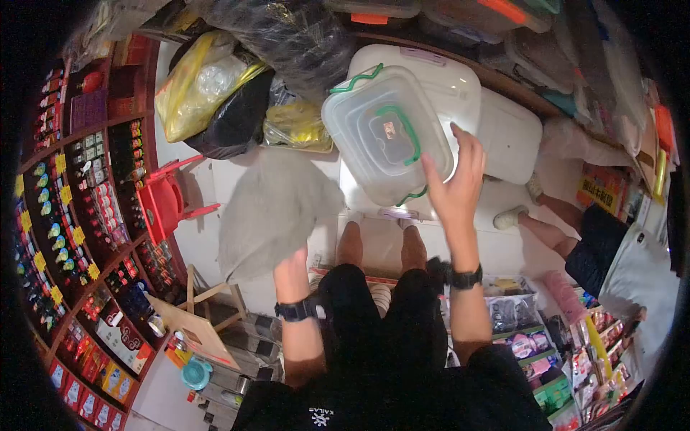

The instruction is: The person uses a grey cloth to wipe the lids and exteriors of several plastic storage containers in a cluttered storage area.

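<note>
A limp grey cloth (pixel 277 208) hangs spread out in front of my left hand (pixel 290 271), which grips its lower edge; the cloth hides most of the fingers. My right hand (pixel 461 179) is open, thumb and fingers apart, at the right side of a clear plastic storage box (pixel 352 154). That box has a lid, green handles (pixel 411 136) and a small label (pixel 389 130). It rests on a larger white storage box (pixel 460 86).
Another white box (pixel 510 136) stands to the right. Yellow and black bags (pixel 208 90) are piled at the back left, near a red plastic stool (pixel 159 205). Stocked shelves (pixel 79 208) line the left. A person in a light top (pixel 640 280) stands at the right.
</note>
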Demonstrator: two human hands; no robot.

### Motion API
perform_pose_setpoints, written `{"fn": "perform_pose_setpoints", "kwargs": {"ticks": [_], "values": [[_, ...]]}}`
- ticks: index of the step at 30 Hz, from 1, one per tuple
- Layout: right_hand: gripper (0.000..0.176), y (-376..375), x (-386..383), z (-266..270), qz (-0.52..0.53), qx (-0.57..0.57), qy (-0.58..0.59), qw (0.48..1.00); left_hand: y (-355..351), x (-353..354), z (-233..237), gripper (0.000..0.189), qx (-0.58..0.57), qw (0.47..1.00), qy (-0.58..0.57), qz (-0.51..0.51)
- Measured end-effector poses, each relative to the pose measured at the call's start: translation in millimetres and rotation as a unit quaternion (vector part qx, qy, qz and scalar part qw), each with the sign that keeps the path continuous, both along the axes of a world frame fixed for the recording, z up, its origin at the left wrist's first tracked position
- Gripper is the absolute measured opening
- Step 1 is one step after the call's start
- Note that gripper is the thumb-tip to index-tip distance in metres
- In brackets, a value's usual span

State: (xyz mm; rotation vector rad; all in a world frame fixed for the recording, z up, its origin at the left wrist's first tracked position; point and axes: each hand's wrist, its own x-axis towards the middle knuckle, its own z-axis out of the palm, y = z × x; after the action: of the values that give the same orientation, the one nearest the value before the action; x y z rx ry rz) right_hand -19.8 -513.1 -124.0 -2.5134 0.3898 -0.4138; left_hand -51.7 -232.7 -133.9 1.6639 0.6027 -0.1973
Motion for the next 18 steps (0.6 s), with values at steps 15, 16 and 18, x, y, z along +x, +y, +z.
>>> {"fn": "perform_pose_setpoints", "kwargs": {"ticks": [15, 16, 18], "values": [[0.044, -5.3, 0.1, -73.0, -0.056, 0.328, 0.059, 0.941, -118.9, 102.2, -47.8, 0.061, 0.277, 0.931, -0.206, -0.12], [0.043, -3.0, 0.1, -74.8, -0.056, 0.321, 0.04, 0.944, -115.6, 94.5, -48.5, 0.062, 0.308, 0.912, -0.229, -0.148], [0.04, -1.9, 1.2, -68.4, -0.065, 0.307, 0.031, 0.949, -113.9, 77.6, -43.3, 0.064, 0.337, 0.89, -0.255, -0.174]]}}
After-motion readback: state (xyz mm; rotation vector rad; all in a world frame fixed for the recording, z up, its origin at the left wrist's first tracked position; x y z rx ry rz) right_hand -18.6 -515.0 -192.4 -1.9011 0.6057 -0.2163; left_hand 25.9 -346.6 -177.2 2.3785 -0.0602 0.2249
